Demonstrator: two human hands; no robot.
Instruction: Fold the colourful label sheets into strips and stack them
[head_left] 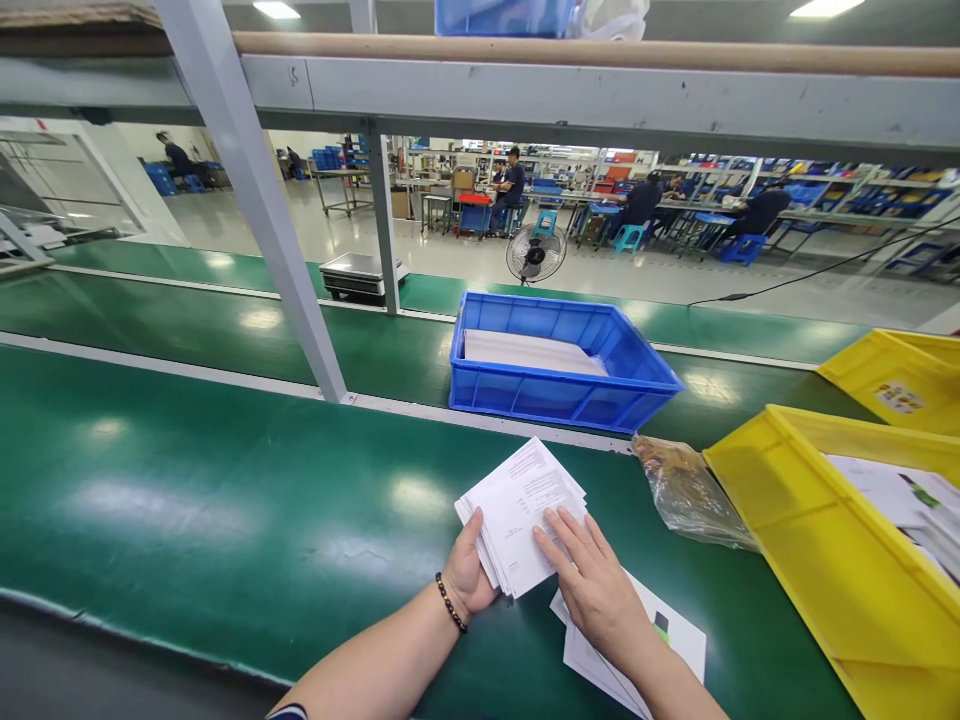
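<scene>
A small stack of white printed booklets (517, 520) is held above the green bench, slightly fanned at its edges. My left hand (471, 570) grips the stack at its lower left, thumb on top and fingers underneath. My right hand (589, 570) lies over the right part of the stack, its fingers stretched out flat on the top sheet. Under my right forearm, more white booklets (682, 630) with a green and dark print rest on the bench, partly hidden by the arm.
Beyond the bench edge stands a blue crate (555, 392) with white paper stock inside. To the right are a yellow bin (810, 540) holding booklets, another yellow bin (862, 370) and a clear plastic bag (690, 495). A metal post (262, 200) rises at left. People sit at far tables.
</scene>
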